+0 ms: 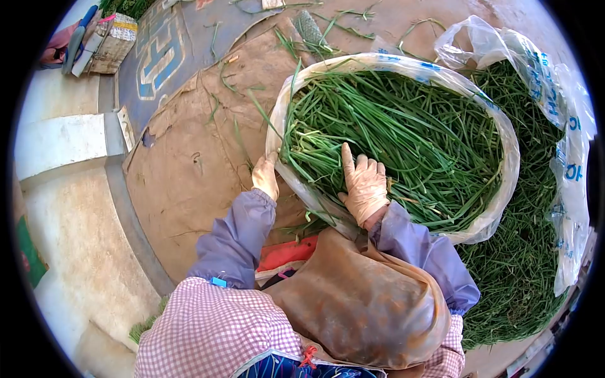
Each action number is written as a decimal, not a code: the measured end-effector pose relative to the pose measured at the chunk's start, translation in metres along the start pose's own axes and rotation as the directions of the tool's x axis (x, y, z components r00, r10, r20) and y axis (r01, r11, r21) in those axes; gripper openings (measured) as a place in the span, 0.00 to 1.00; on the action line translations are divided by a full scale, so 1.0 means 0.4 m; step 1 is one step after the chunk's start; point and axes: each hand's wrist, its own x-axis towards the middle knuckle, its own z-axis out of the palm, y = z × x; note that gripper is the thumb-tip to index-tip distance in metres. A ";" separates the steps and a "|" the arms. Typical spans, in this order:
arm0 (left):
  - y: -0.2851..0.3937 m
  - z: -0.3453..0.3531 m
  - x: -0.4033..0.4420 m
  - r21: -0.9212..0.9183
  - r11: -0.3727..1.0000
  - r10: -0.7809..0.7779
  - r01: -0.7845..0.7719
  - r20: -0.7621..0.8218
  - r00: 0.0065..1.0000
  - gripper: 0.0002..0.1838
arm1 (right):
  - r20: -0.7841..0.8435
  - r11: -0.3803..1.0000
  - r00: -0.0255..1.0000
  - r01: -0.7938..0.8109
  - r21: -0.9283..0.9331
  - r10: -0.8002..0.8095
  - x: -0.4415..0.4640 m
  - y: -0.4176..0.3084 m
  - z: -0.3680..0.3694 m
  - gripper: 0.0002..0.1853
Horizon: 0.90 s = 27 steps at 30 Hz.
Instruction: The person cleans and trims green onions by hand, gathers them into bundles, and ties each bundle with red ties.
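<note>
A clear plastic bag [510, 148] with a rolled rim stands in front of me, filled with long, thin, chive-like green leaves [403, 132]. At the left side of its rim, my left hand [266, 176] is closed on the plastic. My right hand [365, 186], in a pale thin glove, lies palm down on the leaves near the bag's front edge. Its index finger points forward and its fingers are spread. Pale leaf ends [315, 145] lie just left of that hand.
To the right is a big heap of darker green leaves [517, 264], with loose clear plastic [570, 170] printed in blue along it. Brown cardboard [195, 151] covers the floor at left, with stray leaves on it. A worn box [113, 44] stands far left.
</note>
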 end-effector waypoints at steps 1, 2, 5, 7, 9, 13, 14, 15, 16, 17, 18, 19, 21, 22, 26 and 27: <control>-0.001 -0.011 0.008 -0.029 0.999 -0.025 0.026 0.032 0.999 0.23 | 0.016 1.000 1.000 0.000 0.022 0.000 0.004 0.004 0.003 0.55; -0.016 -0.020 0.019 -0.077 0.996 -0.047 0.049 0.039 0.998 0.22 | 0.029 0.999 1.000 -0.001 0.041 0.000 0.007 0.011 0.005 0.54; -0.067 -0.043 0.052 -0.091 0.994 -0.056 0.063 0.078 0.995 0.20 | -0.093 0.922 0.994 -0.018 0.387 0.059 0.004 0.055 0.014 0.48; -0.072 -0.060 0.050 0.071 0.997 -0.008 -0.001 0.119 0.993 0.18 | -0.168 0.759 0.974 -0.005 0.651 0.150 -0.002 0.074 0.002 0.41; -0.063 -0.059 0.044 0.065 0.996 -0.072 0.066 0.093 0.993 0.18 | -0.152 0.540 0.955 -0.009 0.841 0.253 0.002 0.101 -0.009 0.36; -0.030 -0.083 0.021 0.175 0.975 0.119 -0.137 0.109 0.987 0.20 | 0.009 0.212 0.956 -0.074 0.975 0.293 -0.006 0.153 -0.038 0.25; -0.015 -0.084 0.011 0.298 0.888 0.343 -0.349 0.077 0.936 0.20 | -0.001 0.222 0.956 -0.067 0.973 0.293 -0.011 0.156 -0.045 0.25; 0.034 -0.082 -0.031 0.422 0.741 0.547 -0.522 0.072 0.834 0.21 | -0.033 0.239 0.952 -0.043 0.970 0.303 -0.017 0.150 -0.052 0.25; 0.080 -0.079 -0.074 0.537 0.545 0.719 -0.644 0.097 0.689 0.21 | -0.062 0.256 0.947 -0.022 0.966 0.314 -0.024 0.141 -0.057 0.25; 0.120 -0.072 -0.113 0.454 0.534 0.703 -0.713 0.231 0.673 0.24 | -0.091 0.275 0.942 -0.002 0.962 0.324 -0.034 0.134 -0.060 0.24; 0.158 -0.060 -0.153 0.361 0.527 0.682 -0.770 0.361 0.636 0.27 | -0.102 0.272 0.939 0.010 0.962 0.329 -0.044 0.127 -0.060 0.25; 0.193 -0.041 -0.188 0.259 0.521 0.660 -0.813 0.481 0.577 0.30 | -0.117 0.269 0.936 0.025 0.963 0.332 -0.053 0.120 -0.058 0.25; 0.213 0.037 -0.236 0.198 0.713 0.402 -0.672 0.670 0.624 0.57 | -0.126 0.265 0.941 0.041 0.963 0.313 -0.067 0.112 -0.052 0.25; 0.205 0.086 -0.259 0.076 0.752 0.440 -0.655 0.682 0.585 0.64 | -0.141 0.297 0.945 0.050 0.954 0.295 -0.074 0.108 -0.052 0.26; 0.204 0.265 -0.304 -0.460 0.868 0.474 -0.186 0.660 0.582 0.54 | -0.356 0.689 0.928 0.189 0.700 0.107 -0.119 0.088 -0.075 0.35; 0.206 0.289 -0.314 -0.466 0.882 0.399 -0.066 0.666 0.630 0.45 | -0.308 0.758 0.950 0.165 0.631 0.049 -0.130 0.098 -0.090 0.36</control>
